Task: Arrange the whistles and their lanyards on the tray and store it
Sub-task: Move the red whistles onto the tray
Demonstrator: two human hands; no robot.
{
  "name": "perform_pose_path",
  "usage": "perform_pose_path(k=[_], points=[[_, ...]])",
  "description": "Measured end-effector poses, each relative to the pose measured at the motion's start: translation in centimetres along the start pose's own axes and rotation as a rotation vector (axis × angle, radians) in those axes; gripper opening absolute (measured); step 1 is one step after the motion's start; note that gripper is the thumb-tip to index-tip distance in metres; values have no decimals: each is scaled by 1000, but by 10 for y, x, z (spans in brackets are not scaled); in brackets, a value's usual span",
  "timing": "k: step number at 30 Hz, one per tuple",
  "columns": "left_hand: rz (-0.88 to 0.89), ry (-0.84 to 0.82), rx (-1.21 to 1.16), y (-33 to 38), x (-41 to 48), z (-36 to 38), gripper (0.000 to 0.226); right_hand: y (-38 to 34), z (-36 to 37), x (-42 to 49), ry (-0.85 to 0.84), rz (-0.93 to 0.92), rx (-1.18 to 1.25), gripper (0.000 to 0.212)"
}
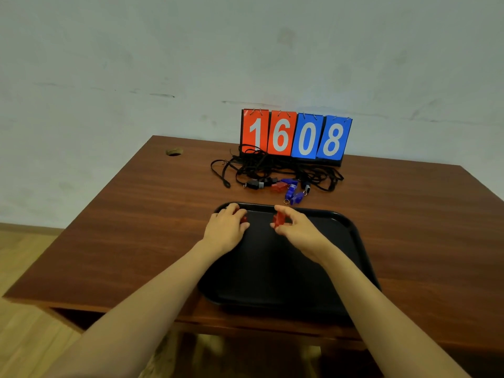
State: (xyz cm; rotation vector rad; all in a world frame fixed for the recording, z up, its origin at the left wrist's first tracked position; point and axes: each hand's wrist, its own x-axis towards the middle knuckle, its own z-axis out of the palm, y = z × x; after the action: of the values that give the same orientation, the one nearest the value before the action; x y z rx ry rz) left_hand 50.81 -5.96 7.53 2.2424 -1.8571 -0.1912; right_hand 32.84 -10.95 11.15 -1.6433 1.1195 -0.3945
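While two whistles are in hand: the left hand has its fingers curled over a red whistle, mostly hidden, at the far left corner of the tray. The right hand pinches a second red whistle between thumb and fingertips, over the tray's far edge. Whether either whistle touches the tray cannot be told.
Handling: judged small, light, rigid plastic with smooth sides. A thumb-and-finger pinch across the body should suffice.
Lanyards: black cord, limp, in one tangle on the counter beyond the tray. Pulling one is likely to drag its neighbours, so take it by an end and draw it free slowly.
Loose whistles: between the tangle and the tray lie a black whistle, a third red whistle and the blue whistles.
Count, whistles: red, three; black, one certain; blue, two or three, overlapping.
Count, lanyards: cannot be told from the tangle.
Count, tray: one, black, with a shallow rim, near the counter's front edge.
Scoreboard: one, behind the tangle against the wall, with red cards reading 16 and blue cards reading 08.
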Motion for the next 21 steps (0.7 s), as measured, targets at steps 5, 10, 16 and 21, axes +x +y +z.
perform_pose_path(k=[5,10,16,21], points=[[88,20,-100,-14,-4,-4,22,2,1,4,32,-17,-48,57],[57,57,-177,-27,-8,-4,38,5,14,11,87,-4,-88,50],[201,-12,87,-38,-10,-6,50,-3,20,13,113,-46,-70,46],[247,-12,228,-39,-9,-12,46,-7,22,19,97,-58,-200,59]])
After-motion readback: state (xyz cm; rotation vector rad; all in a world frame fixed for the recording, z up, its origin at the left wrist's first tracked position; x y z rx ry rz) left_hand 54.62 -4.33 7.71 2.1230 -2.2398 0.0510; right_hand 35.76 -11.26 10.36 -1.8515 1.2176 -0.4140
